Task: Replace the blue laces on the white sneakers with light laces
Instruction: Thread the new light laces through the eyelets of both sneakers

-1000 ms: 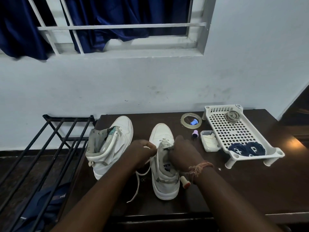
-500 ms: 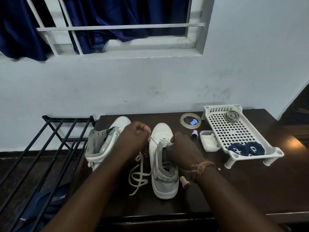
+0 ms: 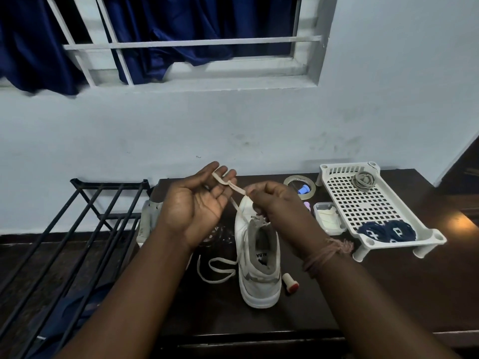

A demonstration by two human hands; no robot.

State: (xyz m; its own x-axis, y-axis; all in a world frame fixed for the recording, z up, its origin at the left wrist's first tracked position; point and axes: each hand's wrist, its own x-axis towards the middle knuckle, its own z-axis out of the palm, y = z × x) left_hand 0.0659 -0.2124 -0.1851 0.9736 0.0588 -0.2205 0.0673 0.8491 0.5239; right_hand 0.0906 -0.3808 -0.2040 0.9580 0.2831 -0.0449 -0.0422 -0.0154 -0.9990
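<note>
A white sneaker (image 3: 259,268) stands on the dark table, heel toward me. A light lace (image 3: 237,189) rises from its front eyelets and stretches between my two raised hands. My left hand (image 3: 197,206) is palm up above the table, and the lace's end is held among its fingertips. My right hand (image 3: 274,203) pinches the lace just above the shoe's toe. The lace's slack part (image 3: 217,270) lies looped on the table left of the shoe. My left arm hides most of the second sneaker (image 3: 147,218). Two coiled blue laces (image 3: 386,233) lie in the white tray.
The white perforated tray (image 3: 337,177) stands at the right, with grey bands at its far end. Near it are a tape roll (image 3: 299,181), a blue spool (image 3: 303,189), a clear box (image 3: 328,218) and a red-tipped cylinder (image 3: 289,282). A black metal rack (image 3: 90,216) stands left.
Both hands have risen from the shoe, drawing the light lace up and out through the eyelets. My left hand has turned palm up, and the loose lace on the table has shortened.
</note>
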